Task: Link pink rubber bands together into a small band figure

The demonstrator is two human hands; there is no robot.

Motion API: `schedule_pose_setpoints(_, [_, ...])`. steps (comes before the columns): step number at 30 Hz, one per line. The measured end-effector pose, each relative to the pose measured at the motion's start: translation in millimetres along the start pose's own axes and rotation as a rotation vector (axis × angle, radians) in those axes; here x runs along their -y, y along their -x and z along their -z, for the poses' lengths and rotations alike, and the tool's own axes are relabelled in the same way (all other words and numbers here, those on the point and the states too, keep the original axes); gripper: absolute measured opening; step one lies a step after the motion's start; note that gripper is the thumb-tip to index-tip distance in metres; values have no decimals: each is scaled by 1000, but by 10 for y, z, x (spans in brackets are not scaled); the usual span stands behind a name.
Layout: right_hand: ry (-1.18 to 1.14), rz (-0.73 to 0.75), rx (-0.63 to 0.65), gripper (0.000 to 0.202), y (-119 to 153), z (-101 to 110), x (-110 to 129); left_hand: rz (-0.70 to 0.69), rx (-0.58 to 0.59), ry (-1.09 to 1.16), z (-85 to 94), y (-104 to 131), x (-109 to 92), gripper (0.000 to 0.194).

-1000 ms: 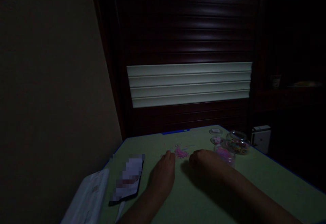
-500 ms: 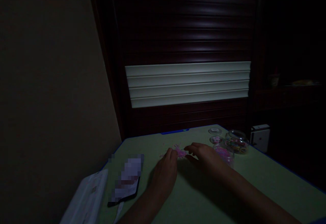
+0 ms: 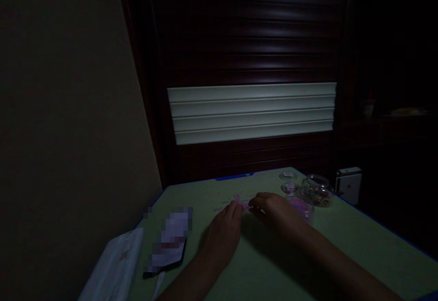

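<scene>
Small pink pieces point(image 3: 238, 198) lie in a loose pile on the green table point(image 3: 201, 191), too small to make out singly. At the pile's near edge, my left hand point(image 3: 224, 228) has its fingers pressed together on some of them. My right hand point(image 3: 273, 207) is at the pile's right side, thumb and fingers curled toward each other; what is between them is too small and dark to tell. Just beyond my right hand stands a clear jar of pink pieces point(image 3: 303, 205), partly hidden by that hand.
A second clear jar point(image 3: 319, 193) with coloured bands stands at the back right, beside a small dish point(image 3: 290, 187) and a clear lid point(image 3: 288, 176). On the left lie a phone-like device point(image 3: 171, 241) with a cable and a white box point(image 3: 114, 264).
My left hand has shifted slightly right, closer to my right hand. Pink pieces at the pile look more spread out to the left.
</scene>
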State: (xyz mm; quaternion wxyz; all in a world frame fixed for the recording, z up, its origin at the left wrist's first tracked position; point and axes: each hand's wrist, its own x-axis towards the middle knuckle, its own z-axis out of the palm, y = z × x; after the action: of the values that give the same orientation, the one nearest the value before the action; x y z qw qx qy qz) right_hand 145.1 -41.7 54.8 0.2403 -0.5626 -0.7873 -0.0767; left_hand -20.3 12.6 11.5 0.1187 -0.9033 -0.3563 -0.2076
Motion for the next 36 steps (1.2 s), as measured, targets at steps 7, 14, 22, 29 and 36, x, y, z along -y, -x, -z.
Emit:
schedule_pose_setpoints(7, [42,-10,21,18,-2,21,28,-6,25,-7,49,-15,-18,22])
schedule_pose_setpoints(14, [111,-6,40,19,0,52,50,-22,11,-26,31,-13,-15,22])
schedule_pose_setpoints(22, [241,-47,49,22,4,90,55,-12,24,-18,39,-12,-10,22])
schedule_pose_setpoints(29, [331,-174,54,23,20,200,-18,-17,-5,-5,-13,4,29,23])
schedule_pose_setpoints(36, [368,-403,93,21,98,380,-274,-56,6,-32,2,11,26,23])
